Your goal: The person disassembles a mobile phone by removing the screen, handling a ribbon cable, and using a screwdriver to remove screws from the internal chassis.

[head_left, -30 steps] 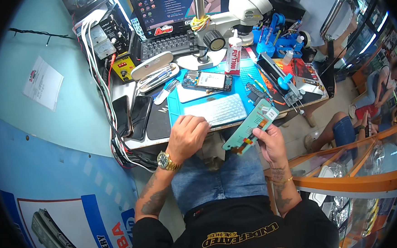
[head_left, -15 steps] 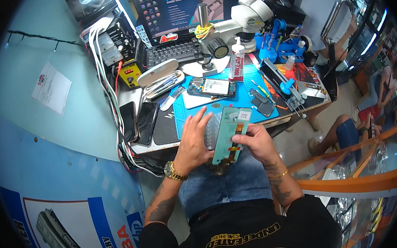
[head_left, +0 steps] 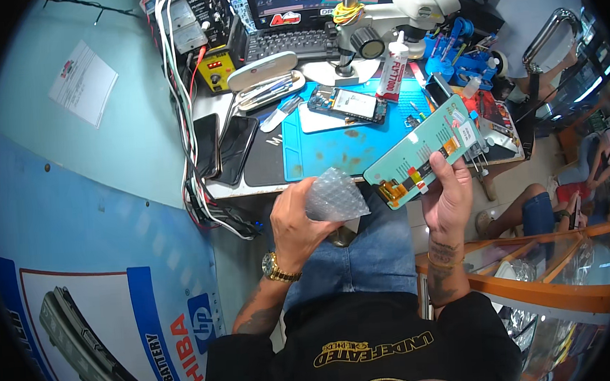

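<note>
My right hand [head_left: 449,194] grips a phone screen panel [head_left: 409,155] by its edge, thumb on top. The panel is tilted, with its pale green back facing up; a gold flex cable [head_left: 391,191] lies at its lower left end and a white label near the other end. My left hand [head_left: 294,222] holds a clear bubble wrap pouch [head_left: 335,195] between thumb and fingers, in front of the bench edge. Pouch and panel are apart. Beyond them, on a blue work mat [head_left: 316,151], lies an opened phone [head_left: 347,105] with its insides showing.
A microscope [head_left: 369,43] stands behind the mat beside a red-and-white glue tube [head_left: 393,70]. Two dark phones [head_left: 236,151] and an open case of tools [head_left: 268,88] lie at left. Cables [head_left: 183,114] hang along the left wall. A glass display counter [head_left: 534,281] flanks me at right.
The screen panel has moved right and up with my right hand, away from the bubble wrap pouch, and turned more slantwise. My left hand now holds the pouch alone. The view has shifted slightly.
</note>
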`<state>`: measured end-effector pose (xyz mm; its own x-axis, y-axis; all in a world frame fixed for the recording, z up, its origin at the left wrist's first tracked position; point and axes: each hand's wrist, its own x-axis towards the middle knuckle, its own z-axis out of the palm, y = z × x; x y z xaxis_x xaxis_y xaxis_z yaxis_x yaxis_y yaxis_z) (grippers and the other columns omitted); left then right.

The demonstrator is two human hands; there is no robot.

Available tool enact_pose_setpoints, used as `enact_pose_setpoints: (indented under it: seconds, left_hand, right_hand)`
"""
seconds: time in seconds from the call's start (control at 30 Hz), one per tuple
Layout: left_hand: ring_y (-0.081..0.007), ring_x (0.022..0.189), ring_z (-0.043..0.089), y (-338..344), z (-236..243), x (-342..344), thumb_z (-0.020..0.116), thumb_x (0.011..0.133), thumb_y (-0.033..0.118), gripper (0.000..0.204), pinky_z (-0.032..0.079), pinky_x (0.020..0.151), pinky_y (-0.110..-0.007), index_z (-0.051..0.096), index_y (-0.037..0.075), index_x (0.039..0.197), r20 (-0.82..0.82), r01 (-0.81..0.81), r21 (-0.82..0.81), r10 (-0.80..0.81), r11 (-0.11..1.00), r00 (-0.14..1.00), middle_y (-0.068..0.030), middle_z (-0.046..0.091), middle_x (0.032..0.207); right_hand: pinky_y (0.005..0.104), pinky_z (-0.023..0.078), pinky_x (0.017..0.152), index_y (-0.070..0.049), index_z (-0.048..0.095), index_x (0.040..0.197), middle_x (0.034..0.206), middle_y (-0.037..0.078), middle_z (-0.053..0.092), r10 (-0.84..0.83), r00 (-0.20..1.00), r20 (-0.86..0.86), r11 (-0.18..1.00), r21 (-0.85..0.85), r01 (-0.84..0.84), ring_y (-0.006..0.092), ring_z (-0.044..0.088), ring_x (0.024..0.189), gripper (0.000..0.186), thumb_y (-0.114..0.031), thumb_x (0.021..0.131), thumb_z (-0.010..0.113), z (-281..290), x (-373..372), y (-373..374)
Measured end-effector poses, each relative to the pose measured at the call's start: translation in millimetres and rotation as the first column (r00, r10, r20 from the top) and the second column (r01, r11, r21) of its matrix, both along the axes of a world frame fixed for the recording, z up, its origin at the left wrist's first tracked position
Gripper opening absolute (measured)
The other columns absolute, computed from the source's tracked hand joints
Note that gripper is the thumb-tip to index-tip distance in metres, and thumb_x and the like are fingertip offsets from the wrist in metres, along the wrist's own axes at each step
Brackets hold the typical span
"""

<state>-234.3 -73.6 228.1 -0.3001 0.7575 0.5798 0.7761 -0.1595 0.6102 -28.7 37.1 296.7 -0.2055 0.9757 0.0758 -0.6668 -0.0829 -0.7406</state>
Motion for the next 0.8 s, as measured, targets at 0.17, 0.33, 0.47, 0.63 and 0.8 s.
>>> enact_pose_setpoints:
  seconds: [0.17, 0.33, 0.47, 0.63, 0.8]
  left_hand:
    - [-0.0230, 0.089, 0.074, -20.6, -6.4, 13.2, 0.098, 0.060, 0.043, 0.080, 0.058, 0.080, -0.034, 0.062, -0.002, 0.115, 0.331, 0.203, -0.272, -0.107, 0.941, 0.938, -0.0142, 0.074, 0.098]
    - [-0.0140, 0.080, 0.073, -53.0, -48.8, 30.7, 0.095, 0.070, 0.027, 0.057, 0.058, 0.072, -0.030, 0.065, -0.002, 0.110, 0.384, 0.177, -0.352, -0.031, 0.919, 0.923, -0.0114, 0.075, 0.094]
    - [-0.0087, 0.084, 0.068, -65.7, -78.0, 38.7, 0.079, 0.089, 0.009, 0.026, 0.054, 0.075, -0.025, 0.067, -0.001, 0.110, 0.693, 0.331, -0.334, -0.009, 0.883, 0.721, -0.0046, 0.074, 0.096]
    - [-0.0083, 0.092, 0.066, -77.8, -76.2, 31.8, 0.069, 0.094, -0.002, 0.015, 0.053, 0.086, -0.025, 0.064, 0.001, 0.108, 0.986, 0.522, -0.126, 0.050, 0.844, 0.157, -0.0037, 0.072, 0.101]
    - [-0.0113, 0.093, 0.067, -73.7, -67.6, 31.3, 0.073, 0.089, -0.006, 0.021, 0.055, 0.085, -0.027, 0.061, 0.001, 0.106, 0.969, 0.505, -0.144, 0.019, 0.851, 0.244, -0.0064, 0.071, 0.102]
  right_hand:
    - [0.0293, 0.052, 0.092, 0.001, 0.067, 0.117, 0.110, 0.007, 0.072, -0.055, 0.991, 0.124, 0.995, 0.084, 0.045, 0.0124, 0.067, 0.099, 0.022, -0.001, 0.094, 0.070, -20.2, -7.7, -4.3]
    - [0.0278, 0.053, 0.090, 0.002, 0.067, 0.116, 0.109, 0.008, 0.073, -0.037, 0.969, 0.245, 0.999, 0.046, 0.026, 0.0114, 0.067, 0.098, 0.023, 0.001, 0.093, 0.071, -48.8, -15.0, -18.0]
    - [0.0289, 0.053, 0.090, 0.002, 0.067, 0.115, 0.109, 0.008, 0.073, 0.004, 0.941, 0.339, 0.996, 0.084, -0.035, 0.0114, 0.068, 0.098, 0.024, -0.001, 0.092, 0.073, -55.6, -6.9, -19.9]
    - [0.0311, 0.053, 0.093, 0.001, 0.068, 0.116, 0.110, 0.008, 0.074, 0.130, 0.955, 0.267, 0.987, 0.058, -0.150, 0.0131, 0.068, 0.099, 0.026, -0.001, 0.091, 0.074, -62.8, 5.0, -15.2]
    - [0.0323, 0.054, 0.093, 0.000, 0.068, 0.116, 0.112, 0.008, 0.074, 0.211, 0.957, 0.198, 0.974, 0.045, -0.224, 0.0135, 0.068, 0.101, 0.025, -0.001, 0.091, 0.074, -57.6, 1.9, -18.1]
